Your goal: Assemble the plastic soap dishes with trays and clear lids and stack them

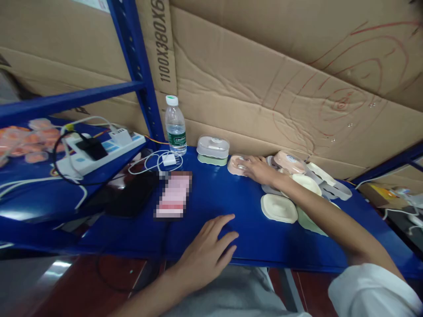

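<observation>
My right hand [257, 170] reaches to the back of the blue table, its fingers over a pink oval plastic box [234, 165]. Just left of that box stands a green box with a clear lid [213, 148]. Under and around my right forearm lie another pink box [289, 162], a cream oval lid [279, 208], a green piece [310, 222] and grey curved pieces [337, 190]. My left hand [209, 248] hovers near the table's front edge, fingers spread, holding nothing.
A water bottle [176, 125], a white charger with cable [169, 159] and a blurred-out phone [174, 195] are to the left. Farther left is a power strip [99, 154] beside orange-and-clear pieces [29, 138]. A blue shelf post [134, 61] and cardboard [231, 79] stand behind.
</observation>
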Available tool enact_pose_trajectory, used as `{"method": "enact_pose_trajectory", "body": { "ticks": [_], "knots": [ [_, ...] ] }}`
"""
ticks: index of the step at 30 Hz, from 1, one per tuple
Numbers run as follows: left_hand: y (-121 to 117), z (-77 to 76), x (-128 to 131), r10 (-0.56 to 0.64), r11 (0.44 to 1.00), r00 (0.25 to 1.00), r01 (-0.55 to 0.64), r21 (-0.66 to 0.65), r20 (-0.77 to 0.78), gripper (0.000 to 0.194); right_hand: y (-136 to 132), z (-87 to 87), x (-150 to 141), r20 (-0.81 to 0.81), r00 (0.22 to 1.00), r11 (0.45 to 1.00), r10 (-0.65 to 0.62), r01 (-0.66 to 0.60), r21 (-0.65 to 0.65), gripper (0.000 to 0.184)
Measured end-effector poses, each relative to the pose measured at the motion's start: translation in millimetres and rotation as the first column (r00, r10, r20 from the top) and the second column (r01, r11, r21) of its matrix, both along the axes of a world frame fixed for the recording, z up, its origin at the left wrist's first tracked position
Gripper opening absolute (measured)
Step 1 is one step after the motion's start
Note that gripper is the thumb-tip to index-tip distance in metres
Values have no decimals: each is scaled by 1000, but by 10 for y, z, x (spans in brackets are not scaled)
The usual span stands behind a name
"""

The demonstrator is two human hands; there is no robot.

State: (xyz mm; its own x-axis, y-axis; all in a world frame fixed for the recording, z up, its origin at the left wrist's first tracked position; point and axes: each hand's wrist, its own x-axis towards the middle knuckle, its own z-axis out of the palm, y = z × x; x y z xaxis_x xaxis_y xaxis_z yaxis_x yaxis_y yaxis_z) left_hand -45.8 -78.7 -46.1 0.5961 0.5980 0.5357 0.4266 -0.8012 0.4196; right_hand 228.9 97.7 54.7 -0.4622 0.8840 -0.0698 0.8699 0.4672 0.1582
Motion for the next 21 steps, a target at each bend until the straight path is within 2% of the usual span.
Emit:
{"method": "enact_pose_trajectory", "body": {
  "ticks": [4, 7, 9, 12, 15, 18, 21],
  "knots": [
    [8, -8, 28, 63, 997, 998, -63, 33, 6, 29, -623, 23, 26, -197, 956, 970, 216, -233, -66, 51],
    [11, -8, 47, 112, 992, 994, -112, 61, -2, 32, -1047, -37, 2, -352, 900, 951, 257, -300, -73, 59],
    [9, -9, 59, 134, 988, 991, -133, 75, -12, 33, -1194, -106, 5, -447, 857, 939, 257, -330, -92, 65],
    [11, -9, 75, 156, 981, 987, -149, 121, -49, 39, -1218, -215, 46, -556, 795, 939, 242, -337, -72, 60],
    [23, 2, 87, 153, 978, 979, -130, 163, -138, 48, -1136, -321, 96, -607, 771, 961, 192, -272, -41, 55],
    [27, 23, 86, 136, 985, 969, -109, 137, -207, 48, -1048, -422, 130, -561, 812, 982, 158, -189, 4, 52],
    [16, 43, 74, 116, 985, 977, -90, 147, -181, 42, -994, -475, 148, -457, 883, 994, 108, -81, 78, 46]
  ]
}}
